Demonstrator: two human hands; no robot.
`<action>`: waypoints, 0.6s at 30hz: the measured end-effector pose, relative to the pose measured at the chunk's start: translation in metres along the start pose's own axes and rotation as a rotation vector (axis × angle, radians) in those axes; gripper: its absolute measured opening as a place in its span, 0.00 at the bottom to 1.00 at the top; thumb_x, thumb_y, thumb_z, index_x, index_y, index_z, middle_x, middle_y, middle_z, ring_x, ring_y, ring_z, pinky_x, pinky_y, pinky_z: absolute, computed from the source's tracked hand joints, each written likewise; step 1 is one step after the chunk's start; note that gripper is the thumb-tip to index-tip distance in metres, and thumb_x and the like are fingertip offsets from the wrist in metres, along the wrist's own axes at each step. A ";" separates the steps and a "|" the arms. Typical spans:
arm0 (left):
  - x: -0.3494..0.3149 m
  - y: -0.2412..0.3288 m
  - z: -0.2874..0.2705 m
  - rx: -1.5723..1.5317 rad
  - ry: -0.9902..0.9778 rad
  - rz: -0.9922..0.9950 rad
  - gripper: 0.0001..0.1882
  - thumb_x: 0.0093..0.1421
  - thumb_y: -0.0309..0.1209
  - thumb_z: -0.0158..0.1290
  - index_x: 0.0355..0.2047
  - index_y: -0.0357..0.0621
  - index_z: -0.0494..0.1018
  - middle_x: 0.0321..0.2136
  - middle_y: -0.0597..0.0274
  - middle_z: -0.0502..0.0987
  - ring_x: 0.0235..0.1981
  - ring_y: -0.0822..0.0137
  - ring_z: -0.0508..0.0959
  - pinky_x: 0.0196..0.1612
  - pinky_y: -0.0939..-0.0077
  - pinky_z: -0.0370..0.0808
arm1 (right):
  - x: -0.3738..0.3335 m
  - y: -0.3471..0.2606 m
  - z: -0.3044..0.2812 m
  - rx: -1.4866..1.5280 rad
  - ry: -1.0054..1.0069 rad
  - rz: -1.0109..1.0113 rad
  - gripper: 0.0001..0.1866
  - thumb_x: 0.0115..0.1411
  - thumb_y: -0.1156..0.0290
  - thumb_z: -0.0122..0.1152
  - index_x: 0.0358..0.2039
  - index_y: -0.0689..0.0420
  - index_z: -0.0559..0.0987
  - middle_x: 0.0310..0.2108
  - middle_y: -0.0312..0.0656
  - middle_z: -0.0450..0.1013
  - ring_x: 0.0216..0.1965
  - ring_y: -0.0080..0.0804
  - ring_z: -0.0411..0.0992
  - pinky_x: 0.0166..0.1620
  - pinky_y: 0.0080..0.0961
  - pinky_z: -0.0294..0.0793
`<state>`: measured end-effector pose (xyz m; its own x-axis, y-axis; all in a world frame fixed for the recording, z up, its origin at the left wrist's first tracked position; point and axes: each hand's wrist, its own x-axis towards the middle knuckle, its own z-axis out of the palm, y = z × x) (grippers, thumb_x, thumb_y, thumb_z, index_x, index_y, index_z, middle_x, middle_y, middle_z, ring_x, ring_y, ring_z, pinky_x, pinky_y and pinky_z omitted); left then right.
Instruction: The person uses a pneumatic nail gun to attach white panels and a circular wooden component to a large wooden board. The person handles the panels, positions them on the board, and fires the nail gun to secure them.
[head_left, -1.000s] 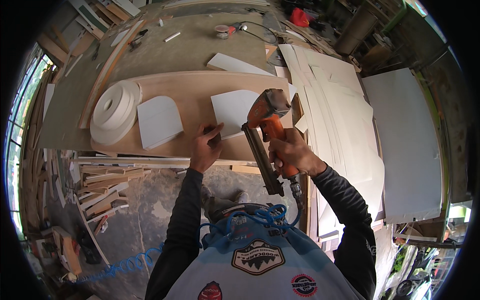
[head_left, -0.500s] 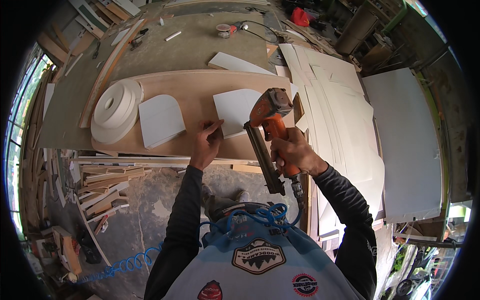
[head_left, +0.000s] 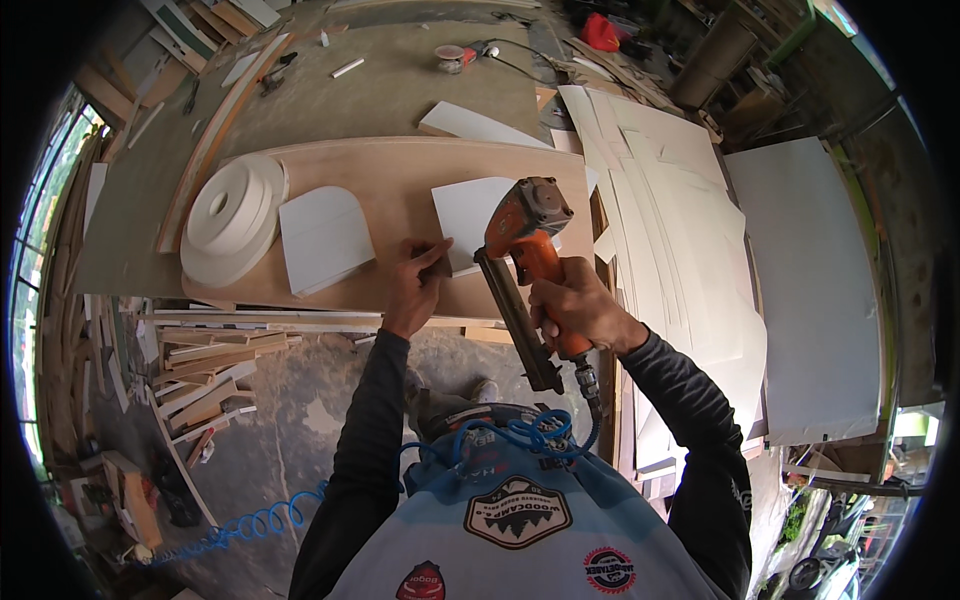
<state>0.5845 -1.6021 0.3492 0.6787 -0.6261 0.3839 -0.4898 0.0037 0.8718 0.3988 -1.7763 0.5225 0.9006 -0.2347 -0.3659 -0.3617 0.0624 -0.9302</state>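
In my right hand (head_left: 578, 308) is an orange and dark grey pneumatic nail gun (head_left: 538, 252), its handle wrapped by my fingers. The long magazine slants down toward me, and a hose fitting joins the base. Behind the gun lies a white panel (head_left: 464, 212) with a rounded far corner, partly hidden. My left hand (head_left: 416, 288) is at that panel's left edge, one digit stretched toward it and the others bent; I see nothing held there. Further left, a second white panel (head_left: 326, 238) rests on the brown board (head_left: 400, 165). Beside it sits a cream stack of round discs (head_left: 228, 222).
A blue coiled air hose (head_left: 268, 522) runs across the floor to my waist. Wood offcuts (head_left: 210, 385) are piled at lower left. Large pale sheets (head_left: 680, 230) lie to the right. A red corded power tool (head_left: 456, 58) is on the far worktop (head_left: 390, 100).
The nail gun and my right hand have shifted slightly left, toward my left hand. My left hand stays by the panel's edge.
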 end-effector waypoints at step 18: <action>0.001 0.008 0.002 0.031 -0.002 -0.008 0.37 0.49 0.08 0.42 0.55 0.52 0.79 0.41 0.53 0.69 0.45 0.57 0.75 0.52 0.71 0.72 | 0.003 -0.005 0.017 0.001 0.004 -0.004 0.06 0.60 0.77 0.54 0.30 0.67 0.73 0.18 0.42 0.72 0.14 0.24 0.70 0.17 0.24 0.70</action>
<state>0.5804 -1.6050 0.3558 0.6814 -0.6277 0.3764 -0.5012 -0.0255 0.8649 0.4076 -1.7610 0.5256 0.9011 -0.2389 -0.3619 -0.3578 0.0620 -0.9317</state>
